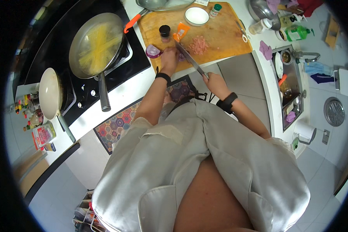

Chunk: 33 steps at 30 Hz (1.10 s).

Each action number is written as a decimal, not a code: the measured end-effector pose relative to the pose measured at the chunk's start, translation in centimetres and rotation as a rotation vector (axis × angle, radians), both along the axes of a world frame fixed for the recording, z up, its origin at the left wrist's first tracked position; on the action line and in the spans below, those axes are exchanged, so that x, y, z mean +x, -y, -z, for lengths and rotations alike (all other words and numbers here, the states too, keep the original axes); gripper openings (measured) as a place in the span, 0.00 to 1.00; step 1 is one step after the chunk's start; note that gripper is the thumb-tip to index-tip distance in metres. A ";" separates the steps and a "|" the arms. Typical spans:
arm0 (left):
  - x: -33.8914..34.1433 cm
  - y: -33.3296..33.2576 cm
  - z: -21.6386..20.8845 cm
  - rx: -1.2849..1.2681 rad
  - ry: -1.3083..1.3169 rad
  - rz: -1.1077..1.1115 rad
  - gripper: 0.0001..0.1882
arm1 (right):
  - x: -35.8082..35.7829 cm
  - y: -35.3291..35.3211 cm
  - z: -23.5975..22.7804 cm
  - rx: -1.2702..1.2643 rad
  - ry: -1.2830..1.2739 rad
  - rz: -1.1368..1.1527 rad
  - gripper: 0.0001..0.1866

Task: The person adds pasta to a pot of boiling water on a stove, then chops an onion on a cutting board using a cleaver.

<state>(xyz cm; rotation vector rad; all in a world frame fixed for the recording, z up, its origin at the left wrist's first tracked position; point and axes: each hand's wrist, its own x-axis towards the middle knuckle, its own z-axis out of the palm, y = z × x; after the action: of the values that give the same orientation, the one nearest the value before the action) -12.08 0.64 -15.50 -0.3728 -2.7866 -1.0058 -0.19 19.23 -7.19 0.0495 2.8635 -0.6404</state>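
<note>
A kitchen knife (188, 57) is gripped by its handle in my right hand (216, 83), its blade slanting up and left across the wooden cutting board (228, 36). Just left of the blade, my left hand (169, 61) presses down at the board's near edge, fingers bent over a piece of red onion (181, 57); most of that piece is hidden. Beside my left hand lies a cut red onion (153, 51) with its pale face showing. Chopped pink meat (199, 45) forms a small heap right of the blade.
On the board stand a black-capped spice jar (164, 33), an orange packet (181, 31), a white bowl (197, 16) and a green-capped jar (215, 11). A pan of spaghetti (98, 48) sits on the cooktop left, near a cream frying pan (50, 94). The sink (286, 116) is right.
</note>
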 end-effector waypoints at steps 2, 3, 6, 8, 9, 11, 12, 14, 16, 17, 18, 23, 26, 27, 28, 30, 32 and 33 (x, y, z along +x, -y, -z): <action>0.1 0.1 0.4 0.015 -0.001 0.015 0.04 | -0.1 0.4 0.6 -0.006 0.031 -0.006 0.19; 0.0 0.3 0.5 0.030 -0.002 0.025 0.04 | -0.2 0.4 0.4 -0.008 0.027 -0.005 0.19; -0.1 1.0 0.2 0.127 -0.026 0.112 0.03 | -0.6 0.0 -0.4 -0.069 0.007 0.042 0.19; 0.0 1.0 0.7 0.179 -0.028 0.082 0.04 | -0.3 -0.2 -0.7 -0.031 -0.001 0.026 0.18; 0.2 1.1 1.0 0.232 -0.029 0.049 0.04 | -0.2 -0.1 -1.0 -0.031 0.003 0.025 0.18; 0.1 1.1 1.3 0.200 -0.049 0.049 0.04 | -0.4 0.0 -1.4 -0.007 -0.004 -0.008 0.18; 0.1 1.2 1.3 0.168 -0.073 0.050 0.04 | -0.4 0.0 -1.3 -0.007 -0.003 -0.008 0.18; 0.0 0.9 1.1 0.110 -0.046 0.067 0.05 | -0.2 0.1 -0.6 0.012 0.018 -0.023 0.19; -0.1 0.8 1.0 0.052 -0.020 0.086 0.05 | 0.0 0.0 0.7 0.020 0.021 -0.025 0.18; -0.1 0.9 1.1 0.060 -0.024 0.085 0.05 | 0.1 0.1 0.9 0.027 0.022 -0.029 0.18; -0.1 1.0 1.2 0.068 -0.027 0.085 0.05 | 0.0 0.0 1.0 0.027 0.022 -0.030 0.18; 0.4 1.1 1.1 0.213 -0.077 0.049 0.04 | 0.0 -0.8 -0.4 -0.043 -0.012 -0.012 0.19; 0.8 0.5 0.9 0.234 -0.193 0.007 0.04 | 0.2 -1.3 -1.6 -0.063 0.006 0.039 0.20; 0.9 0.2 0.6 0.164 -0.240 -0.009 0.05 | 0.3 -1.4 -1.8 -0.076 -0.014 0.064 0.20; 1.0 -0.2 0.4 0.166 -0.237 -0.006 0.05 | 0.3 -1.5 -1.6 -0.086 -0.023 0.076 0.20; 1.0 -1.0 -0.8 0.076 -0.245 0.099 0.05 | 0.3 -1.6 -1.6 -0.077 -0.029 0.068 0.20; 0.7 -1.6 -0.7 0.040 -0.223 0.132 0.05 | 0.3 -1.7 -1.3 -0.068 -0.033 0.058 0.19; 0.5 -1.8 -0.6 0.002 -0.199 0.166 0.06 | 0.4 -1.6 -0.7 -0.054 -0.050 0.060 0.19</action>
<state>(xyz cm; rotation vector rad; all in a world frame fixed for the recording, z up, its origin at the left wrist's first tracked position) -11.57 2.44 -14.89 -0.6741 -2.6106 -0.9465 0.18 20.85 -6.47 0.1131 2.9002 -0.7398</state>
